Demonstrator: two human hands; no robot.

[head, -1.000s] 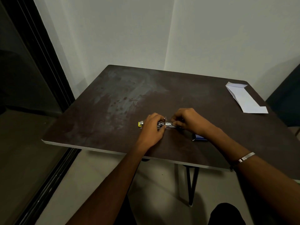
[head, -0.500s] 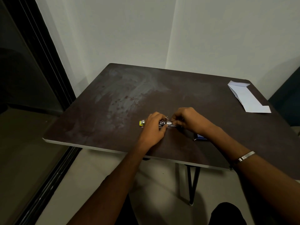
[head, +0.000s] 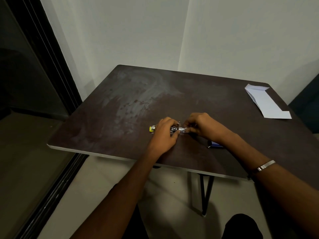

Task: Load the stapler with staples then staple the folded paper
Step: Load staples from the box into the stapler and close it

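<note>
Head view: dark brown table (head: pixel 120 100) in a corner of pale walls, both bare forearms reaching in from the near edge. Stapler (head: pixel 174 129) lies flat near the middle of the table, a bit toward the near edge, long axis running left-right. Yellow end of it (head: pixel 152 129) sticks out left of the left hand. Left hand (head: pixel 165 133) sits on top of the stapler body, fingers curled down and together, thumb at the near side, gripping it against the tabletop. Right hand (head: pixel 201 125) is at the stapler's right end, fingertips bunched and pinching at the shiny metal part (head: pixel 181 129) between the two hands; can't tell if a staple strip is in the pinch, too small and dim. Hands nearly touching each other over the stapler.

Small blue box (head: pixel 214 145) lies on the table just beside the right wrist, near side, partly hidden by the forearm. Metal bracelet (head: pixel 265 165) on the right wrist, over the near edge. Folded paper (head: pixel 265 102), white, lies flat at the far right corner, well apart from the hands, untouched. Black table leg (head: pixel 206 194) visible under the near edge. Dark door frame (head: pixel 50 54) on the left.
</note>
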